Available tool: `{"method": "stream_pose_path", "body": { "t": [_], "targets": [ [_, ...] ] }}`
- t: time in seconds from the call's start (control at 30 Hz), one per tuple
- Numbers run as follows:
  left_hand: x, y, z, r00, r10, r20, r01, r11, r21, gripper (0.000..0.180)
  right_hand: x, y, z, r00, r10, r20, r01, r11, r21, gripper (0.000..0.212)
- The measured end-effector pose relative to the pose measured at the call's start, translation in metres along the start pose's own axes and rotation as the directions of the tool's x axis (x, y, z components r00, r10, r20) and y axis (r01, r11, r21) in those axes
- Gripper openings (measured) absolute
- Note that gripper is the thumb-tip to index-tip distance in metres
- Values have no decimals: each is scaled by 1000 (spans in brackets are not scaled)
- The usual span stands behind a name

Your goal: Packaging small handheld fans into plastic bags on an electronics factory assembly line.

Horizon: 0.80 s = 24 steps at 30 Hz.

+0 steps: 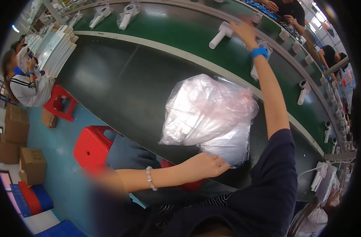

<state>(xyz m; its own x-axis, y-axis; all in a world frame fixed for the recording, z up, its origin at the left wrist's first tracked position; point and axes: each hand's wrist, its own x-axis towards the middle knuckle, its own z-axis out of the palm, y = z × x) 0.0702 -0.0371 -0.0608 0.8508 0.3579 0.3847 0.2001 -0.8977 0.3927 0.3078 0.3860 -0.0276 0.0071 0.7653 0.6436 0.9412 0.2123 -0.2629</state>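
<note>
A pile of clear plastic bags [208,110] lies on the dark table in front of me. My left hand [209,165], below a beaded bracelet, is at the near edge of the pile. Its fingers are curled closed on the edge of a clear plastic bag [231,146]; the fingertips are partly hidden. My right arm, with a blue wristband, stretches over the green conveyor belt. There my right hand [245,32], somewhat blurred, has its fingers apart beside the head of a white hair dryer [220,34]. The dryer lies unbagged on the belt.
More white hair dryers lie along the belt, some bagged, such as a bagged dryer [128,15] at far left. Stacked white pieces [58,49] stand at the table's left end. Red stools [91,146] and cardboard boxes [32,164] are left. Other people work around the line.
</note>
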Motion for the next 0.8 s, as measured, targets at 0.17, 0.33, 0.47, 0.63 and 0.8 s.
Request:
{"method": "stream_pose_path", "body": {
  "t": [0.17,0.33,0.47,0.63,0.8],
  "targets": [
    [0,-3,-2,998,-64,-7,64,996,-59,27,-5,-44,49,904,272,329,-242,961,-131,82],
    [-1,-3,-5,996,-87,25,89,993,-77,30,0,-47,40,949,155,275,-171,985,34,74],
    [3,-4,-15,995,-99,25,100,991,-86,28,-8,-60,14,994,-108,-29,111,939,326,69],
    [8,-7,-24,982,-110,-155,89,986,-139,23,-18,-81,-23,992,-124,35,74,773,630,68],
    [8,-8,-28,960,-270,-76,224,901,-372,9,-33,-105,-28,994,-64,84,-18,678,735,35]
  ]
}}
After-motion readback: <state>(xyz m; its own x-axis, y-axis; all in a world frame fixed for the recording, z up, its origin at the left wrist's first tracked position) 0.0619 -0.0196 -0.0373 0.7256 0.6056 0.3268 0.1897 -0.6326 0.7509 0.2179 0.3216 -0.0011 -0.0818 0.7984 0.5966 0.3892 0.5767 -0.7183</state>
